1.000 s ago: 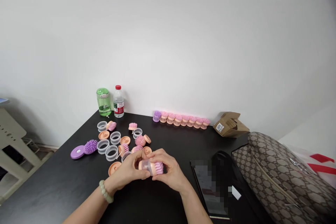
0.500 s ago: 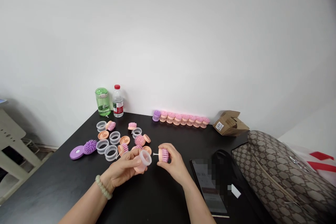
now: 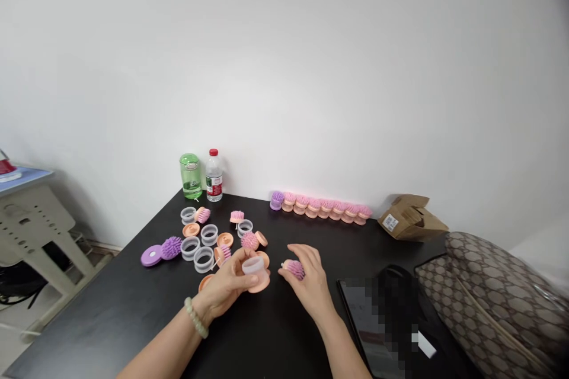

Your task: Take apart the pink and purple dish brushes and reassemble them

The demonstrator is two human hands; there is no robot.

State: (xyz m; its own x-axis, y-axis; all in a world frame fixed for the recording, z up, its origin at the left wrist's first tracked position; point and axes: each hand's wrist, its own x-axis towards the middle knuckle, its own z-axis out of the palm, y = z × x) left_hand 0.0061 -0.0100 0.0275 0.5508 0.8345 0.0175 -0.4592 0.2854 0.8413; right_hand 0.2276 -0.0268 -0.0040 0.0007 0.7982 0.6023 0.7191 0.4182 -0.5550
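Note:
My left hand (image 3: 226, 284) grips a clear plastic ring (image 3: 253, 265) fitted on a peach-coloured base (image 3: 260, 284); the ring's mouth points up. A little to the right, my right hand (image 3: 313, 284) has its thumb and fingers around a pink-bristled brush head (image 3: 294, 269). Its white stem points left towards the ring, and the two pieces are apart. Beyond my left hand lie several clear rings (image 3: 203, 260), peach discs (image 3: 191, 229) and pink brush heads (image 3: 237, 217), some partly hidden by my fingers.
Along the wall stands a row of finished-looking pink brushes (image 3: 313, 207) with a purple brush (image 3: 276, 200) at its left end. A purple brush with its lid (image 3: 152, 255), green container (image 3: 191, 176), water bottle (image 3: 214, 176), cardboard box (image 3: 411, 219), tablet (image 3: 362, 314) and patterned bag (image 3: 493, 284) surround them.
My left hand has turned the ring and base from tilted to more upright. My right hand has turned the brush head, so its bristles show more. The view has shifted left.

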